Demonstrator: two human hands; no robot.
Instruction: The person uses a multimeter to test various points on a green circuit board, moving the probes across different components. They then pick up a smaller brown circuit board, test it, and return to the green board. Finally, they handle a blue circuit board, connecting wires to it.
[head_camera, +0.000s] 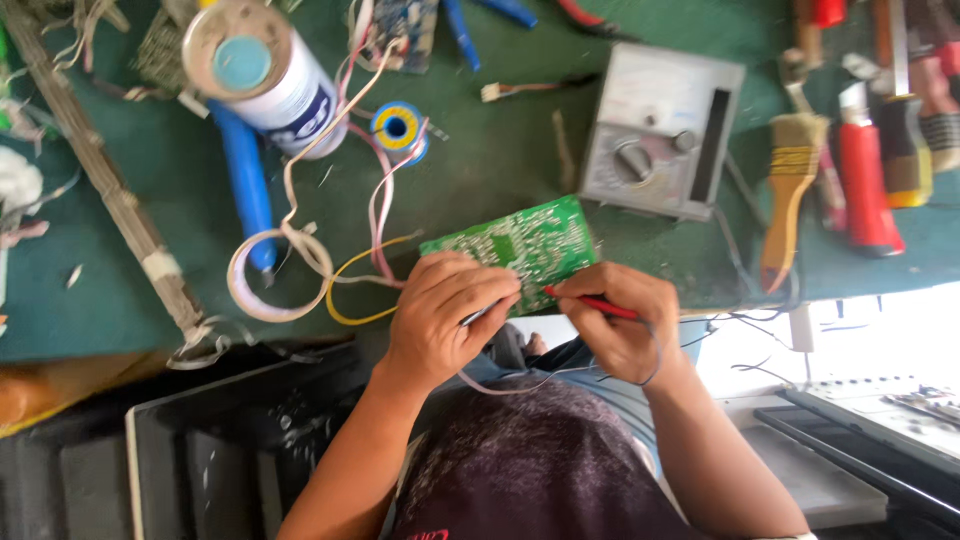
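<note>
From the head camera, the green circuit board (517, 247) sits tilted at the near edge of the green table (500, 160), its solder side up. The left hand (440, 310) is curled over the board's near left corner, fingers closed around a thin probe whose tip is hidden under them. The right hand (622, 318) pinches a red probe (592, 303) like a pen, its tip touching the board's near edge. Thin wires hang from both hands toward the person's lap.

Yellow, pink and white wires (345, 260) loop away from the board's left side (they run up toward a solder spool (400, 127)). A grey meter (662, 130) with a round dial lies just beyond the board to the right. Further right lie a brush (790, 190) and a red utility knife (865, 185). A white can (262, 70) lies on its side at the upper left, beside a blue-handled tool (245, 185).
</note>
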